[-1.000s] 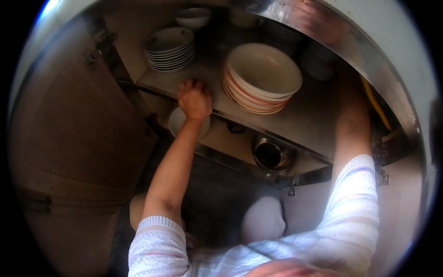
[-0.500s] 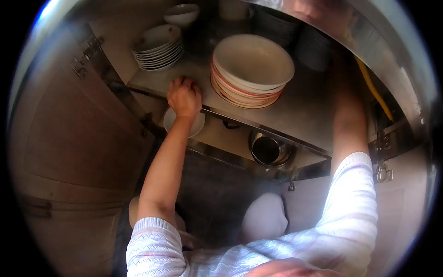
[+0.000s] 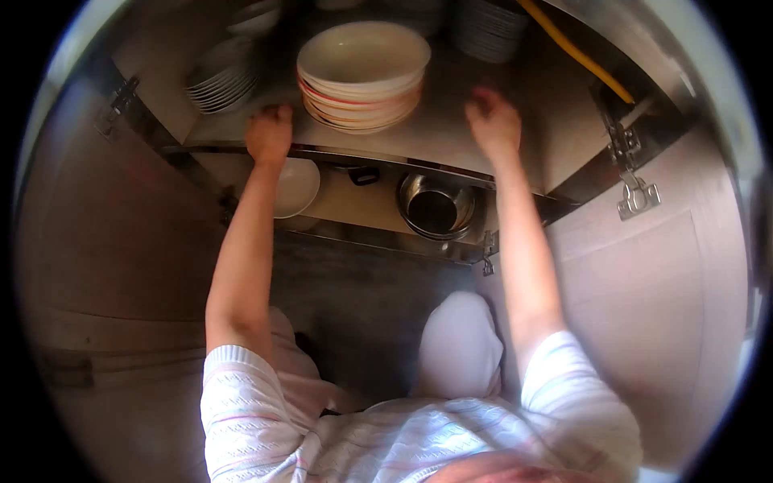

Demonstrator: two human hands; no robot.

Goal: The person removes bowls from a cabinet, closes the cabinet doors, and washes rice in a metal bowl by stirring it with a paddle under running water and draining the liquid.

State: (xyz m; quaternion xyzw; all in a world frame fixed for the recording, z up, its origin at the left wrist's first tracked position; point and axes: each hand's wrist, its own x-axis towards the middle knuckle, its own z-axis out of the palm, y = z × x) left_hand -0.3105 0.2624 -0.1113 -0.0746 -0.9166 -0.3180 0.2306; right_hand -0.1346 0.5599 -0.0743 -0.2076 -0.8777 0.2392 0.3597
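Observation:
My left hand [image 3: 270,134] rests at the front edge of the upper cabinet shelf [image 3: 451,133], its fingers curled; whether anything is under them is hidden. Left of it sits a stack of small plates [image 3: 221,88]. A large cream bowl [image 3: 364,55] tops a stack of red- and orange-rimmed dishes [image 3: 361,113] between my hands. Above the shelf, to the right of that stack, my right hand [image 3: 493,122] has its fingers apart and holds nothing. It is slightly blurred.
On the lower shelf are a white bowl [image 3: 295,189], a black handle [image 3: 364,175] and metal pots [image 3: 436,208]. More stacked dishes [image 3: 488,30] stand at the back. A yellow hose [image 3: 576,52] runs at upper right. Open cabinet doors [image 3: 644,282] flank my arms.
My right hand has come out of the dark back right of the shelf toward the large bowl. The view has turned right, so the dishes and my left hand appear further left.

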